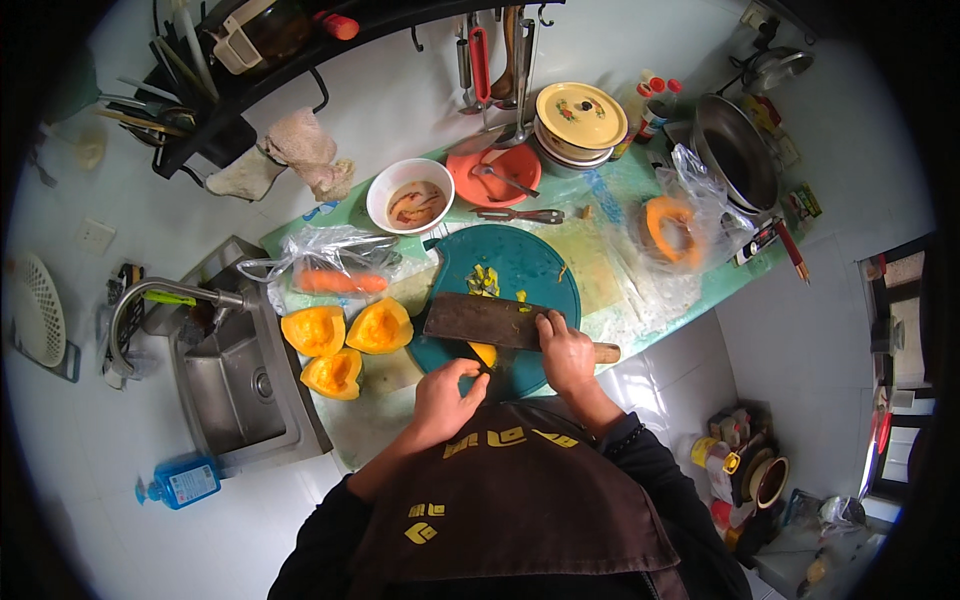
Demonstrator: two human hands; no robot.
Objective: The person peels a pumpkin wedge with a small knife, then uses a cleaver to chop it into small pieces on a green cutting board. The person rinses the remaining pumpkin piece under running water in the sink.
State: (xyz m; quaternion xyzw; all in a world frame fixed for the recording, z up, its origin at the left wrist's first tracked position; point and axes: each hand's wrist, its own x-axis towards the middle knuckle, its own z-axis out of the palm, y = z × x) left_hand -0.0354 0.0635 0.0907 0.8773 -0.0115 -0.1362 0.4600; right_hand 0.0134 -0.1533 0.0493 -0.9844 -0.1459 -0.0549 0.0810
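Note:
My right hand [565, 354] grips a wide-bladed Chinese cleaver [480, 321] near the joint of blade and wooden handle. The blade lies over a round dark green cutting board [517, 255], partly covering a yellow pumpkin piece [482, 352]. At the near end of that piece, my left hand [450, 397] pinches its edge with thumb and fingertips. Beyond the cleaver sits a small heap of green-and-yellow peelings [484, 280] on the board. Left of the board rest three cut pumpkin chunks, with orange flesh upward: one [313, 331], another [380, 325] and a third [333, 373].
A bagged carrot [341, 282] lies behind the chunks. Behind the board stand a white bowl [410, 196] with liquid, a red bowl [496, 176] and a peeler [517, 216]. Bagged pumpkin [670, 229] sits to the right. A steel sink [240, 390] is at left.

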